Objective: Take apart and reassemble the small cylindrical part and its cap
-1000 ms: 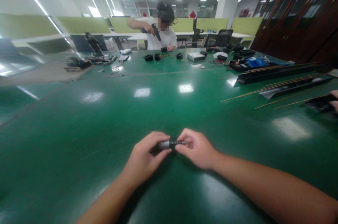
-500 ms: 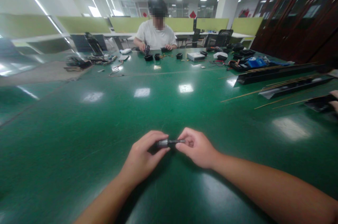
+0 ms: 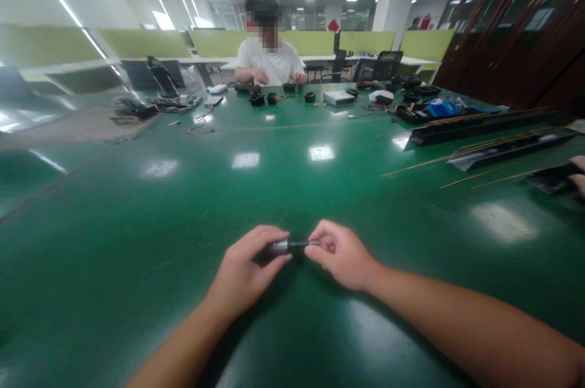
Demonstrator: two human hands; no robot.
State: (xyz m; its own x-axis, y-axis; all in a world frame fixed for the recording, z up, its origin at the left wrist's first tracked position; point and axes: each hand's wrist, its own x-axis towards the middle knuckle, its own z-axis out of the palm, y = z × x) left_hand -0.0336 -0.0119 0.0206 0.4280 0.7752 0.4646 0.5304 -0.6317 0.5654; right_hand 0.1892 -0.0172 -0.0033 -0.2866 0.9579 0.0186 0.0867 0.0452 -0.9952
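The part point(image 3: 292, 245) is between the two hands, its long axis running crosswise from one to the other, neither hand clearly nearer. At its thick silver end, the left hand point(image 3: 242, 272) holds it in partly open fingers; at its thin end, the right hand point(image 3: 342, 257) pinches it, fingers nearly closed. Fingers hide both tips; blur obscures detail. Beneath the part is the table point(image 3: 292, 193).
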